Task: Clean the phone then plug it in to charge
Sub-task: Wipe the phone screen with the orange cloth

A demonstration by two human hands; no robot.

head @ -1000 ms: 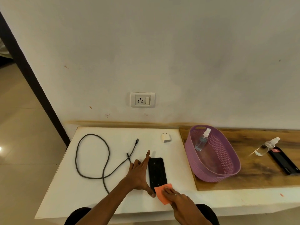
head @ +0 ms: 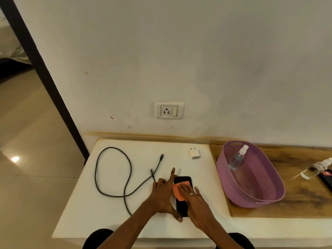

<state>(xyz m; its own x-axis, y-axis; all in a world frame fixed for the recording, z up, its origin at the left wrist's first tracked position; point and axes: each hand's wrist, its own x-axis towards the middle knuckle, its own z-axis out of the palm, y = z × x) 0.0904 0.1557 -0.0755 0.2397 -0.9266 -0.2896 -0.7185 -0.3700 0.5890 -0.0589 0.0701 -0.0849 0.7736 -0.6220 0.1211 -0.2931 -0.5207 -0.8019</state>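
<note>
A black phone (head: 181, 206) lies flat on the white table (head: 111, 216), near its front edge. My left hand (head: 164, 196) braces the phone's left side, index finger stretched along its edge and thumb at its near corner. My right hand (head: 195, 202) lies flat on an orange cloth (head: 177, 193) and presses it against the phone's screen. A dark charging cable (head: 115, 178) loops over the left part of the table. A white charger plug (head: 195, 154) stands near the back edge. The wall socket (head: 169, 110) sits above the table.
A purple basket (head: 255, 186) with a spray bottle (head: 238, 158) inside stands on the wooden counter (head: 296, 200) to the right. Another spray bottle (head: 316, 168) and a dark flat object (head: 326, 178) lie at the far right. A dark door frame (head: 45, 78) runs at the left.
My right hand has pushed the orange cloth from the phone's near end up over the upper part of the screen. My left hand stays against the phone's left side.
</note>
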